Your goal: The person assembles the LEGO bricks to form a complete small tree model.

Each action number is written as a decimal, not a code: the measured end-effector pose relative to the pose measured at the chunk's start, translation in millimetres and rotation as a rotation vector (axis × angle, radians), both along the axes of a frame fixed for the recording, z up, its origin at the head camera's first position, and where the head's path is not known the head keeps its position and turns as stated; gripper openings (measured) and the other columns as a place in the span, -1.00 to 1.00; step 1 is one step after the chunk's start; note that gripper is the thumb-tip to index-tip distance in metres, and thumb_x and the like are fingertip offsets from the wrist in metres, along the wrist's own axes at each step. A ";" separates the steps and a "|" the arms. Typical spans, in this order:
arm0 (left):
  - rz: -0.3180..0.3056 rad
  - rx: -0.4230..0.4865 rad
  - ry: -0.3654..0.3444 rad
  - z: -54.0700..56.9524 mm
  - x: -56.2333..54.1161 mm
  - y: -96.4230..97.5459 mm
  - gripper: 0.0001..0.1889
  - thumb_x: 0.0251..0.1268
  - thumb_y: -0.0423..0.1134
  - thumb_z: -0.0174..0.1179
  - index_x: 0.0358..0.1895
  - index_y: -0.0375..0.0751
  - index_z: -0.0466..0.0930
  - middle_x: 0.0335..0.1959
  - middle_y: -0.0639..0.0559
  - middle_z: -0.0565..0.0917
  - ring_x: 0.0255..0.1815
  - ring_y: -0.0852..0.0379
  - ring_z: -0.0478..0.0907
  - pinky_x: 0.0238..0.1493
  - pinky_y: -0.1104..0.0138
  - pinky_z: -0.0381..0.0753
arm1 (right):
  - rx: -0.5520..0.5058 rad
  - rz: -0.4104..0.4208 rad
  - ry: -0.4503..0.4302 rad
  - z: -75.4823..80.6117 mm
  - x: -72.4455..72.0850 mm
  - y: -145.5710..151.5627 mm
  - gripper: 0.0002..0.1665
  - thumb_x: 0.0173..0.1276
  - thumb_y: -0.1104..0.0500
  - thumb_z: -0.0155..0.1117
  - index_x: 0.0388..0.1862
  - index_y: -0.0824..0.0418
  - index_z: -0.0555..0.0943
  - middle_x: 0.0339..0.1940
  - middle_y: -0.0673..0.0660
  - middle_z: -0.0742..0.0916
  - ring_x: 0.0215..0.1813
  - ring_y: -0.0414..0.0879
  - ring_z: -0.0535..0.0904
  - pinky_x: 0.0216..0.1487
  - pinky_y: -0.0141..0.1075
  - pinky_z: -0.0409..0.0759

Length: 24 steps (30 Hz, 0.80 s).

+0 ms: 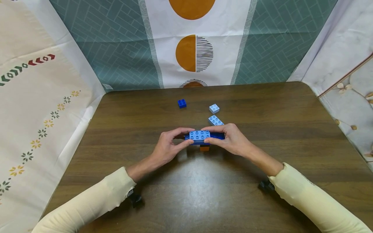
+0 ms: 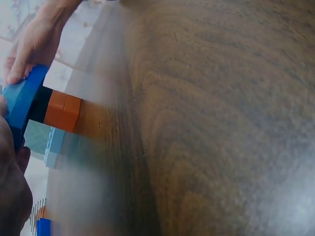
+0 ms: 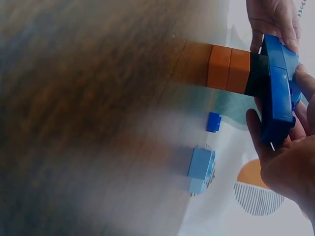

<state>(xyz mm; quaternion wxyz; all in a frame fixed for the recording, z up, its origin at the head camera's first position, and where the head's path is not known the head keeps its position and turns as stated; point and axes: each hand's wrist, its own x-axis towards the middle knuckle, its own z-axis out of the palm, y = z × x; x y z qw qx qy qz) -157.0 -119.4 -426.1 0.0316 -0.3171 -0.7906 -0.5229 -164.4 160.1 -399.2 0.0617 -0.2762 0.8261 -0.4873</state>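
A light blue toy building brick [image 1: 199, 135] lies across the top of a small stack. My left hand [image 1: 167, 145] pinches its left end between thumb and fingers, and my right hand [image 1: 233, 140] pinches the right end. Beneath it runs a layer of dark blue bricks [image 3: 280, 103], jutting out to both sides. These rest on a narrower dark brick [image 3: 258, 73], which sits on orange bricks [image 3: 229, 69] at the bottom. The stack stands upright on the wooden table [image 1: 131, 113]. Whether the light blue brick is fully pressed down I cannot tell.
Behind the stack lie a small dark blue brick [image 1: 182, 103], a small light blue brick [image 1: 214, 108] and a longer light blue brick [image 1: 215, 120], close to my right fingers. Patterned cloth [image 1: 116, 45] hangs beyond the table's back edge.
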 end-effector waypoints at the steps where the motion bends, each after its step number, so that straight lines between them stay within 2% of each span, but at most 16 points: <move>1: 0.001 0.000 0.003 -0.5 -0.2 0.0 -0.63 0.46 -0.26 0.41 0.27 -0.10 0.69 0.14 0.03 0.77 0.09 -0.03 0.72 0.12 -0.09 0.72 | 0.001 0.000 0.001 -0.1 -0.1 0.0 -0.56 0.42 0.08 0.55 0.25 0.08 0.77 0.05 0.02 0.84 -0.13 -0.03 0.63 -0.18 -0.29 0.63; 8: 0.008 -0.014 0.008 -2.9 -1.1 0.3 -0.62 0.46 -0.24 0.41 0.28 -0.10 0.68 0.13 0.02 0.77 0.06 0.01 0.73 0.08 -0.02 0.75 | 0.005 -0.001 0.013 -0.5 -0.2 -0.2 -0.56 0.43 0.08 0.54 0.26 0.07 0.77 0.07 0.01 0.83 -0.12 -0.04 0.64 -0.13 -0.30 0.64; 14: -0.003 -0.046 0.028 2.6 -1.9 0.1 -0.61 0.46 -0.25 0.42 0.28 -0.13 0.68 0.14 0.01 0.77 0.07 0.08 0.71 0.11 0.05 0.74 | -0.012 0.004 -0.007 -1.8 -0.6 1.0 -0.57 0.44 0.09 0.53 0.26 0.06 0.77 0.07 0.01 0.83 -0.11 -0.02 0.63 -0.15 -0.31 0.64; 19: -0.020 -0.063 0.018 6.6 -2.6 -0.1 -0.56 0.43 -0.24 0.45 0.32 -0.10 0.67 0.21 0.07 0.74 0.13 0.16 0.69 0.18 0.14 0.70 | -0.019 0.006 -0.020 -2.2 -1.0 1.0 -0.57 0.45 0.09 0.52 0.26 0.07 0.77 0.07 0.02 0.83 -0.10 -0.01 0.63 -0.15 -0.31 0.65; 24: -0.025 -0.044 -0.003 5.6 -3.8 2.2 -0.60 0.45 -0.24 0.43 0.31 -0.08 0.69 0.19 0.08 0.76 0.08 0.16 0.71 0.13 0.07 0.72 | -0.020 0.005 -0.017 -2.8 -0.4 0.6 -0.56 0.44 0.10 0.53 0.27 0.07 0.76 0.10 0.03 0.82 -0.09 -0.01 0.64 -0.12 -0.31 0.66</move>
